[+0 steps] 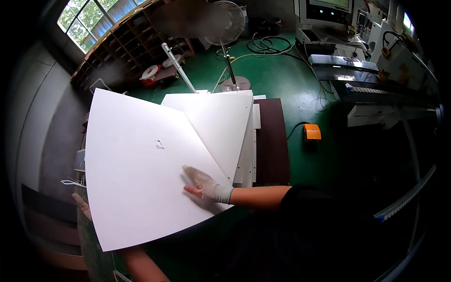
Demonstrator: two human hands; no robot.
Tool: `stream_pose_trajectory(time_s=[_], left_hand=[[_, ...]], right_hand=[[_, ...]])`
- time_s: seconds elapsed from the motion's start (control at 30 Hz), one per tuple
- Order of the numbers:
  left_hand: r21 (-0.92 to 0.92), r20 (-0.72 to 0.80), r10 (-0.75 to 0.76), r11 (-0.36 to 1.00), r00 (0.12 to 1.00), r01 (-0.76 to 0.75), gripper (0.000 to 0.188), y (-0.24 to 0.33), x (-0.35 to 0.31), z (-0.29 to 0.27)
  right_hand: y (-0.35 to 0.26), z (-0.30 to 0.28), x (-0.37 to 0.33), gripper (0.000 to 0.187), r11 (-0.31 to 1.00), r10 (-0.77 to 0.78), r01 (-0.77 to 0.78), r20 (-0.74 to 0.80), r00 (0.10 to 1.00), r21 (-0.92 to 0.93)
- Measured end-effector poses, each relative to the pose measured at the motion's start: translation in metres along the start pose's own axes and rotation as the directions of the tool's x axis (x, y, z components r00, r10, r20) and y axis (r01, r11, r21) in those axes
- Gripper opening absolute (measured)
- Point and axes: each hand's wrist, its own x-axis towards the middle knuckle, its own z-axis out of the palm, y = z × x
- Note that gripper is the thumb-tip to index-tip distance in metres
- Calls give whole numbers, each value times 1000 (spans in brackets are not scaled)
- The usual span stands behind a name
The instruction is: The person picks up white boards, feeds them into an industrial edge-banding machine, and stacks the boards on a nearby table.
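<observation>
A large white panel (131, 183) with a small printed label (159, 144) lies turned at an angle in front of me, partly over other white panels (216, 110). My left hand (81, 205) grips its left edge; most of that hand is hidden beneath the panel, and only the fingers show past the edge. Above the panel's right part is my right hand (205, 184), in a pale glove with some bare fingertips. Its fingers are stretched out and slightly blurred. Whether it touches the surface I cannot tell.
A dark brown board (272, 141) lies under the stack's right side. An orange foot pedal (312, 132) with a cable sits on the green floor. A fan (228, 21) and wooden shelves (127, 44) stand behind. Machinery (343, 70) occupies the right.
</observation>
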Motion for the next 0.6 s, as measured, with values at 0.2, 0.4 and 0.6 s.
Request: stream_pose_trajectory(time_s=[0.2,0.4,0.6], left_hand=[[449,-682,15,799,731,401,54,15,-92,-70],[219,-871,-154,728,467,650,58,-85,-215,-199],[131,-888,-203,748,412,651,65,-213,-242,-220]], right_hand=[[161,-5,-69,78,702,570,-641,-295,767,-311],[153,-105,-57,84,629,690,-716,-206,694,-302],[155,-152,-123,77,532,598,-733,-425,679,-423]])
